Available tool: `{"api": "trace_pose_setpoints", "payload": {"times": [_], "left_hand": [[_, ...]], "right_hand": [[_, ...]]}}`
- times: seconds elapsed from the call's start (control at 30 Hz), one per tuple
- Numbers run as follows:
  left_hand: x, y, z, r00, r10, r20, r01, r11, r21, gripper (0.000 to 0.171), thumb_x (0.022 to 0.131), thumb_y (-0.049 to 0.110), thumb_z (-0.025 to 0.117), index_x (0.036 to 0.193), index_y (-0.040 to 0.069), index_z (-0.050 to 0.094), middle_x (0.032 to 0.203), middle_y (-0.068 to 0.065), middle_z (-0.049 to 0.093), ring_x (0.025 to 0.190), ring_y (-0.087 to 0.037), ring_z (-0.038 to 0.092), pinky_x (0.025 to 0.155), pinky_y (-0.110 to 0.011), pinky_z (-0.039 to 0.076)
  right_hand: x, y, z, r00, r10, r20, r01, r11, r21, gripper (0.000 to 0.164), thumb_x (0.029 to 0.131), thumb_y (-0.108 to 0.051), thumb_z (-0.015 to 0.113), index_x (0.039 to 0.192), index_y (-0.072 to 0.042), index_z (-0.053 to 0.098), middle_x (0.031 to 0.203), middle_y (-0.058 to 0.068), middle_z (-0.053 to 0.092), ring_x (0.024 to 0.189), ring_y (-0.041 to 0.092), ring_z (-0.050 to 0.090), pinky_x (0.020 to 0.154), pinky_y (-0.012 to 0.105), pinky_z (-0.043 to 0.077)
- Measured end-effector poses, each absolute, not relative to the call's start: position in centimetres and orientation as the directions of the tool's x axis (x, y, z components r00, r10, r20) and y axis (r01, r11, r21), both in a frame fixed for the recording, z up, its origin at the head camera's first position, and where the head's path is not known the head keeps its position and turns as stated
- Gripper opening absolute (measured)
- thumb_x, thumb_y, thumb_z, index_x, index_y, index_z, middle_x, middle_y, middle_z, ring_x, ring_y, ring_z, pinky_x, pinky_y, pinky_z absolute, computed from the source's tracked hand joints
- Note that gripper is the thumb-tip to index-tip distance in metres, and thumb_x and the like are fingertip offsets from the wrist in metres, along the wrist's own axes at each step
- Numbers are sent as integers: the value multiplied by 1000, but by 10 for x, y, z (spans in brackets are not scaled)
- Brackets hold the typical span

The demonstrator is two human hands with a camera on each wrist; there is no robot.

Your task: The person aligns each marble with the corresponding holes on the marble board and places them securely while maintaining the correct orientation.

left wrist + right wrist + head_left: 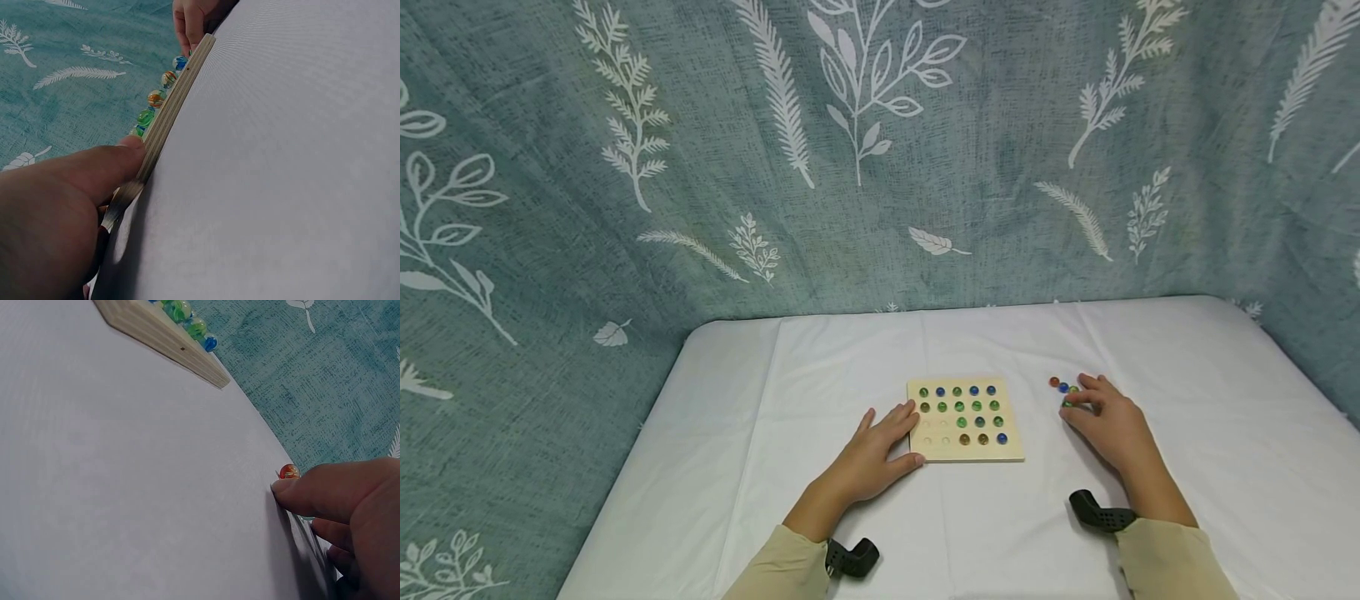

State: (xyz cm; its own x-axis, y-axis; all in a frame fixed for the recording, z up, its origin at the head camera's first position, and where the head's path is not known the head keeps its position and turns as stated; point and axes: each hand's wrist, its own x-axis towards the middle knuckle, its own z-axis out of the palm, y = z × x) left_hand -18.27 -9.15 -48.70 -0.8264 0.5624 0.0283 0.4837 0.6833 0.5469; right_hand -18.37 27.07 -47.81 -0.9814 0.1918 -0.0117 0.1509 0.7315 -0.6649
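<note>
A pale wooden board (1012,450) with rows of round hollows lies on the white cloth, and most hollows hold glass marbles, green, blue and brownish. Several hollows at its near left hold none. At the board's left edge rests my left hand (868,462), its fingers extended along that side and its thumb (128,156) against the near corner. Off to the right, my right hand (1112,425) bends thumb and index finger around a green marble (1067,404). Beside those fingertips are an orange-red marble (1054,382), a blue marble (1063,387) and a yellow-green marble (1073,389), partly covered.
A white cloth (820,375) covers the table. Behind it and at both sides hangs a blue-green curtain (985,275) with white leaf prints. Black wrist mounts (1101,512) sit on both forearms, at the beige sleeves.
</note>
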Motion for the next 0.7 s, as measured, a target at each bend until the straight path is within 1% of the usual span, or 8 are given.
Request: {"api": "trace_pose_setpoints", "payload": {"times": [0.17, 0.7], "left_hand": [[-183, -91, -488, -826, 563, 27, 482, 680, 552, 70, 96, 47, 60, 153, 15, 36, 163, 7, 24, 150, -12, 21, 126, -46, 4], [-183, -91, -487, -825, 564, 25, 484, 684, 546, 70, 96, 47, 60, 154, 15, 36, 163, 6, 23, 150, -12, 21, 126, -47, 5]], "right_hand": [[-184, 270, -478, -981, 193, -3, 147, 734, -663, 30, 91, -24, 67, 110, -1, 70, 155, 22, 36, 148, 44, 20, 112, 70, 22], [-184, 270, -479, -981, 193, -2, 147, 737, -660, 31, 91, -24, 68, 112, -1, 70, 155, 22, 36, 147, 43, 21, 112, 70, 23]]}}
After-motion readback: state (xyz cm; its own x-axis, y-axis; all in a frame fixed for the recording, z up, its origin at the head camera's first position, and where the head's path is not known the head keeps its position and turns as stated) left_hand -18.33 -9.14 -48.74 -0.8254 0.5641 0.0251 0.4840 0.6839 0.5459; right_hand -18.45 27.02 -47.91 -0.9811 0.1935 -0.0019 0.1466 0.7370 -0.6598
